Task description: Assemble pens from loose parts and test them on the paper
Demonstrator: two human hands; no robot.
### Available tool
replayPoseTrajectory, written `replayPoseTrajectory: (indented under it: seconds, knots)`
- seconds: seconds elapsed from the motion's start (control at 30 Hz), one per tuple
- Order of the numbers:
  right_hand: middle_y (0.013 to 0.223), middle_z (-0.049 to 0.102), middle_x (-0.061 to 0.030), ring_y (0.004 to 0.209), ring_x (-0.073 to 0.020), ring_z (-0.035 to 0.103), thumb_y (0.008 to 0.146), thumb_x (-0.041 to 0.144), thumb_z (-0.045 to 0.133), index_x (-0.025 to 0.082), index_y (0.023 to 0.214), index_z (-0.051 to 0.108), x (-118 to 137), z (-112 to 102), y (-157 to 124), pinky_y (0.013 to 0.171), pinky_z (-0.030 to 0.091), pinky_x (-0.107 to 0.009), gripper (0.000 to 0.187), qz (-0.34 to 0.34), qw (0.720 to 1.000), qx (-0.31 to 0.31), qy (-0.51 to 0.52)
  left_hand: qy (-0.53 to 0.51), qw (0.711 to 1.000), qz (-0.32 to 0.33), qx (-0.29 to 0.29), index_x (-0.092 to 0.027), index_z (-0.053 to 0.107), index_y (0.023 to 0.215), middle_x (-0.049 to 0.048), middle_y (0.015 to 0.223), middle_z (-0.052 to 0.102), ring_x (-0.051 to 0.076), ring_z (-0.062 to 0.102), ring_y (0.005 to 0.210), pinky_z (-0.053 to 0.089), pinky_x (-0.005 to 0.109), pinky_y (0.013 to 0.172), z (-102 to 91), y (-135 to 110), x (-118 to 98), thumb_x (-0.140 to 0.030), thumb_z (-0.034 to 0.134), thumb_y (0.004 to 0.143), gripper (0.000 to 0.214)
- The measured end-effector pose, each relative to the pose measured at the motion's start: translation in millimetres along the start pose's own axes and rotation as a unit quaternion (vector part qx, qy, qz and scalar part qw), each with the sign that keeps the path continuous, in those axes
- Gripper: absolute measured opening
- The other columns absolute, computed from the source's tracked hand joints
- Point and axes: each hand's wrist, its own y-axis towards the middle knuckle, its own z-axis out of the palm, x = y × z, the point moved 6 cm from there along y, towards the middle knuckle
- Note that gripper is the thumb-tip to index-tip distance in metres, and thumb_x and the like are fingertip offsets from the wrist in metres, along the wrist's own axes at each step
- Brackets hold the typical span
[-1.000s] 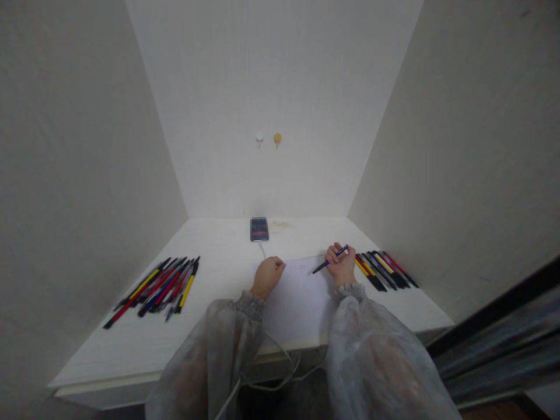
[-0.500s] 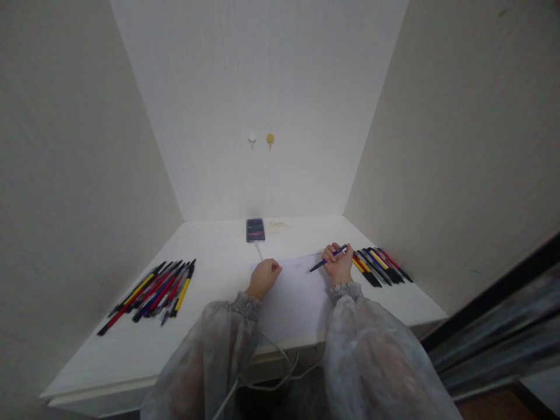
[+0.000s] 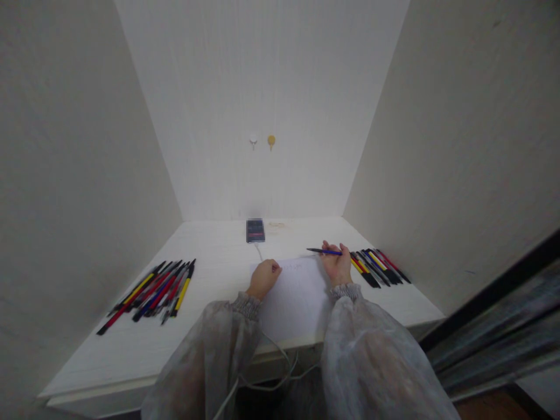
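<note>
In my right hand (image 3: pixel 336 269) is a blue pen (image 3: pixel 329 252), held between thumb and fingers. Its dark tip points left, just above the far edge of the white paper (image 3: pixel 297 309). My left hand (image 3: pixel 263 279) rests at the paper's upper left with its fingers curled together; whether anything is pinched in them is hidden. Faint handwriting runs along the top of the sheet between the two hands. Beside my right hand lies a row of pens (image 3: pixel 380 268) in black, yellow, red and blue.
A looser heap of pens (image 3: pixel 153 291) covers part of the white table (image 3: pixel 205 344) on the left. Behind the paper lies a dark phone-like device (image 3: pixel 255 230) with a white cable (image 3: pixel 258 251). Walls enclose three sides, and two hooks (image 3: pixel 271 141) hang on the back one.
The pen has swung from slanting down to nearly level, its tip rising away from the paper. My right hand has turned and loosened its fingers. My left hand has stayed put.
</note>
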Motion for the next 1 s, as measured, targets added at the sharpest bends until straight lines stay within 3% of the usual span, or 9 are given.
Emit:
replayPoseTrajectory:
  seconds: [0.13, 0.3, 0.4, 0.47, 0.57, 0.67, 0.77, 0.9, 1.0]
  knots:
    - [0.048, 0.052, -0.0003, 0.044, -0.0123, 0.05, 0.074, 0.061, 0.03, 0.018, 0.075, 0.055, -9.6, 13.1, -7.4, 0.043, 0.04, -0.026, 0.05, 0.036, 0.994, 0.058, -0.088, 0.003, 1.0, 0.003, -0.006, -0.015, 0.062, 0.077, 0.0061, 0.079, 0.063, 0.015, 0.056, 0.073, 0.041, 0.025, 0.067, -1.3, -0.2, 0.0, -0.027, 0.049, 0.074, 0.017]
    - [0.046, 0.05, 0.0045, 0.041, -0.0077, 0.046, 0.063, 0.039, 0.064, 0.017, 0.067, 0.051, -14.0, 26.7, -16.5, 0.039, 0.036, -0.02, 0.026, -0.012, 0.983, 0.087, -0.163, 0.001, 1.0, -0.005, -0.001, -0.015, 0.062, 0.076, 0.006, 0.08, 0.063, 0.015, 0.056, 0.074, 0.041, 0.026, 0.068, -0.1, -0.2, 2.0, -0.027, 0.05, 0.073, 0.017]
    - [0.032, 0.033, 0.0106, 0.031, -0.0062, 0.036, 0.063, 0.034, 0.064, 0.018, 0.061, 0.047, -16.9, 31.7, -22.4, 0.036, 0.034, -0.019, 0.023, -0.046, 0.969, 0.089, -0.226, 0.001, 1.0, -0.002, -0.004, -0.015, 0.062, 0.077, 0.0058, 0.081, 0.062, 0.015, 0.056, 0.075, 0.041, 0.026, 0.069, 0.3, 0.1, 3.0, -0.027, 0.05, 0.073, 0.017]
    - [0.034, 0.041, 0.0081, 0.034, -0.0085, 0.043, 0.069, 0.037, 0.056, 0.017, 0.069, 0.051, -25.7, 35.6, -27.0, 0.038, 0.037, -0.02, 0.021, -0.016, 0.957, 0.117, -0.265, 0.003, 1.0, -0.002, -0.004, -0.015, 0.062, 0.077, 0.0058, 0.081, 0.063, 0.015, 0.056, 0.075, 0.041, 0.026, 0.069, 0.8, 0.5, 3.7, -0.026, 0.05, 0.073, 0.017]
    - [0.051, 0.057, 0.0013, 0.048, -0.0113, 0.054, 0.071, 0.04, 0.05, 0.016, 0.078, 0.053, -41.9, 40.4, -34.0, 0.043, 0.042, -0.022, 0.025, 0.032, 0.927, 0.182, -0.327, 0.003, 1.0, 0.0, -0.004, -0.015, 0.062, 0.078, 0.006, 0.08, 0.063, 0.015, 0.056, 0.074, 0.042, 0.026, 0.067, 0.4, 0.6, 3.5, -0.025, 0.05, 0.073, 0.016]
    - [0.042, 0.049, 0.0059, 0.039, -0.008, 0.047, 0.069, 0.035, 0.054, 0.017, 0.064, 0.048, -49.7, 41.7, -36.3, 0.039, 0.036, -0.018, 0.02, -0.005, 0.888, 0.21, -0.409, 0.0, 1.0, 0.0, -0.005, -0.015, 0.061, 0.079, 0.0059, 0.08, 0.062, 0.016, 0.056, 0.075, 0.042, 0.026, 0.069, -0.9, 0.2, 2.1, -0.024, 0.053, 0.071, 0.015]
    - [0.037, 0.043, 0.0085, 0.032, -0.0069, 0.039, 0.073, 0.034, 0.047, 0.018, 0.065, 0.044, -56.1, 42.1, -37.5, 0.035, 0.029, -0.018, 0.018, -0.023, 0.86, 0.227, -0.456, -0.009, 1.0, -0.007, 0.002, -0.014, 0.061, 0.08, 0.0059, 0.081, 0.062, 0.016, 0.056, 0.076, 0.042, 0.026, 0.07, -0.8, 0.1, 1.8, -0.022, 0.058, 0.067, 0.015]
    - [0.041, 0.044, 0.0076, 0.035, -0.0063, 0.036, 0.074, 0.029, 0.044, 0.018, 0.066, 0.045, -62.3, 44.8, -39.8, 0.037, 0.026, -0.018, 0.014, -0.03, 0.818, 0.259, -0.512, -0.01, 1.0, -0.02, 0.013, -0.014, 0.06, 0.081, 0.0051, 0.083, 0.061, 0.015, 0.056, 0.076, 0.041, 0.025, 0.069, 1.6, 0.9, 3.3, -0.021, 0.062, 0.063, 0.019]
    - [0.043, 0.042, 0.007, 0.04, -0.0067, 0.037, 0.072, 0.024, 0.045, 0.018, 0.061, 0.044, -61.5, 45.4, -37.4, 0.04, 0.026, -0.019, 0.013, -0.068, 0.791, 0.244, -0.557, -0.002, 0.999, -0.029, 0.017, -0.015, 0.06, 0.082, 0.0044, 0.085, 0.061, 0.014, 0.055, 0.077, 0.041, 0.024, 0.069, 2.9, 1.7, 4.9, -0.021, 0.064, 0.062, 0.021]
